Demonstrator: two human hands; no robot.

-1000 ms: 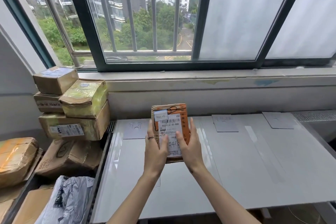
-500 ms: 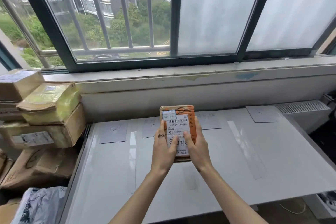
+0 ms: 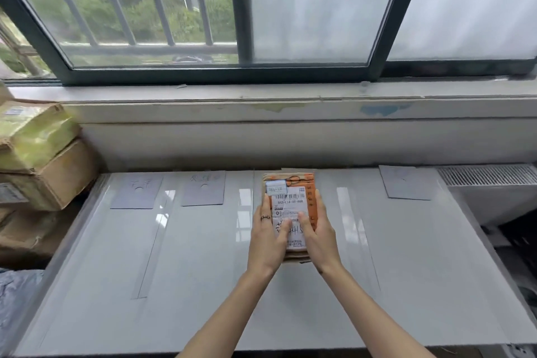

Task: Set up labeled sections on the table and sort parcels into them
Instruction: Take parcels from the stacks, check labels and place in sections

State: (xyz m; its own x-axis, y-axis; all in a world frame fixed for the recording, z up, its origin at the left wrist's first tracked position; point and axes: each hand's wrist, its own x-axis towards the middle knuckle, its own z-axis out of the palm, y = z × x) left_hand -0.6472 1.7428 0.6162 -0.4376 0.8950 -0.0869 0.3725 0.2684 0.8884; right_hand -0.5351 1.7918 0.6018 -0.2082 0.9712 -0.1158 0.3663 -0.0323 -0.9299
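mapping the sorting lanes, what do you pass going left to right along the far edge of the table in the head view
stacked cardboard boxes off the table's left end → first grey label card → second grey label card → orange parcel held by left hand and right hand → last grey label card → vent grille

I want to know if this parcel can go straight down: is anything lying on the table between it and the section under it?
Nothing visible is. Both the left hand and right hand hold the orange parcel over the table, and the strip around it shows bare. A grey card peeks out behind the parcel's top edge.
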